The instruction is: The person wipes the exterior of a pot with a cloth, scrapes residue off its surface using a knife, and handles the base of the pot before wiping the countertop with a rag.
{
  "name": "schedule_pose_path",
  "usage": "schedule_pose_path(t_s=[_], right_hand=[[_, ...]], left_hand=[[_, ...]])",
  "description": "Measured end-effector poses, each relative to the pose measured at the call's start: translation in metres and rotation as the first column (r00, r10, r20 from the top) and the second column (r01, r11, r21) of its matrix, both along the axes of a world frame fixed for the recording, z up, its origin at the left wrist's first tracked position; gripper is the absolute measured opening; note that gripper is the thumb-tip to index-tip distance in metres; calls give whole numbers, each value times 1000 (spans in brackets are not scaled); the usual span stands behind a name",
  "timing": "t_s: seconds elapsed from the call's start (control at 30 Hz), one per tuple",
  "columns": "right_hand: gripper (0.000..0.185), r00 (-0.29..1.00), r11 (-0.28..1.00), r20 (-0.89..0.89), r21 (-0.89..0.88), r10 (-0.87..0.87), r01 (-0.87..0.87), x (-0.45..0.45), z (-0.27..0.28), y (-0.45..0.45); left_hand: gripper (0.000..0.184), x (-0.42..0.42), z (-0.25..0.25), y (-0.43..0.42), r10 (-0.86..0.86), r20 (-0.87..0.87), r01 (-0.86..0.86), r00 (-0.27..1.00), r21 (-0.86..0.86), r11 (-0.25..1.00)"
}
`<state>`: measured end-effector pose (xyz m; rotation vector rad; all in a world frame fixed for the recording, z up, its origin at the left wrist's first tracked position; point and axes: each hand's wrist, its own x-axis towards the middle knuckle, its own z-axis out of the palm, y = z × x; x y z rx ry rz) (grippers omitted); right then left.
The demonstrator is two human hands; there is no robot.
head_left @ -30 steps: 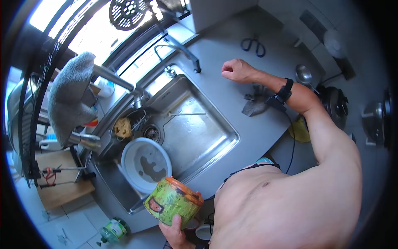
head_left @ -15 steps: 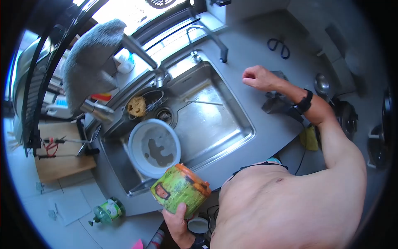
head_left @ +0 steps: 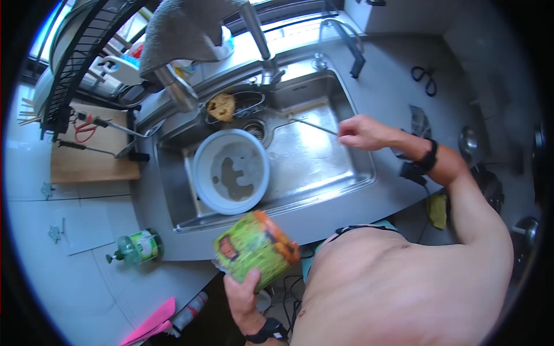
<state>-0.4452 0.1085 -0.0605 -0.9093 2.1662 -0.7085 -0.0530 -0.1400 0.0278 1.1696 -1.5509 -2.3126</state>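
Note:
My left hand (head_left: 242, 294) grips a green printed package (head_left: 254, 251) with an orange end, in front of the sink's front edge. Over the right side of the steel sink (head_left: 311, 181), my right hand (head_left: 363, 132) has its fingers curled closed. The end of a thin rod (head_left: 313, 125) lying in the sink meets those fingertips; whether they pinch it I cannot tell. Left of centre in the sink, a pale round basin (head_left: 203, 193) holds a little cloudy liquid and a brown-grey patch.
A yellow sponge (head_left: 221, 108) sits in a wire holder behind the basin. The faucet (head_left: 270, 72) rises at the back, with a grey towel (head_left: 184, 29) beside it. A green pump bottle (head_left: 138, 248) lies at left, near a wooden board (head_left: 95, 158). Dark-handled scissors (head_left: 424, 81) and a ladle (head_left: 468, 139) are at right.
My right hand has moved from above the right counter to over the sink, at the rod's end. The package stays in my left hand. The camera view has shifted and turned.

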Motion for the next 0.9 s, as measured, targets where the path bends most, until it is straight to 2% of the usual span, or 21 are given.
schedule_pose_path(t_s=[0.03,0.1,0.17,0.23,0.3,0.37,0.5,0.63,0.67,0.73,0.77,0.83,0.9], right_hand=[[25,999,999,37,-41,37,-36,5,-7,-13],[28,989,989,2,-1,150,-150,16,-19,-46],[28,966,966,67,-82,249,-243,31,-35,-78],[27,930,928,18,-73,368,-366,47,-35,-115],[25,879,872,23,-141,476,-468,58,-37,-153],[24,869,858,-2,-157,494,-488,72,-37,-194],[22,777,776,-210,-106,593,-621,109,-33,-274],[24,652,675,-290,-30,700,-737,165,-60,-356],[22,600,631,-358,-37,716,-775,177,-85,-379],[22,545,583,-372,-10,751,-812,203,-131,-427],[22,517,561,-379,4,767,-828,212,-150,-450],[24,500,599,-422,140,756,-788,235,-183,-493],[26,445,600,-456,283,770,-748,250,-192,-517]], left_hand=[[48,6,2,2,20,-2,-20,1000,-32,999],[53,24,4,5,117,-30,-119,993,-52,992],[58,40,9,9,180,-39,-181,983,-42,983],[62,55,17,13,241,-52,-243,969,-34,969],[64,71,18,19,296,-71,-298,953,-23,954],[68,96,17,20,339,-78,-341,938,-15,940],[70,134,4,3,402,-148,-402,903,36,915],[71,171,-13,-32,465,-131,-459,876,78,885],[67,187,-21,-39,485,-12,-485,874,-5,874],[60,222,-32,-51,517,227,-488,825,-174,855],[61,221,-26,-62,509,285,-482,812,-164,861],[64,215,-2,-83,474,407,-454,780,-152,878],[61,233,-16,-93,531,346,-542,774,-73,837]])
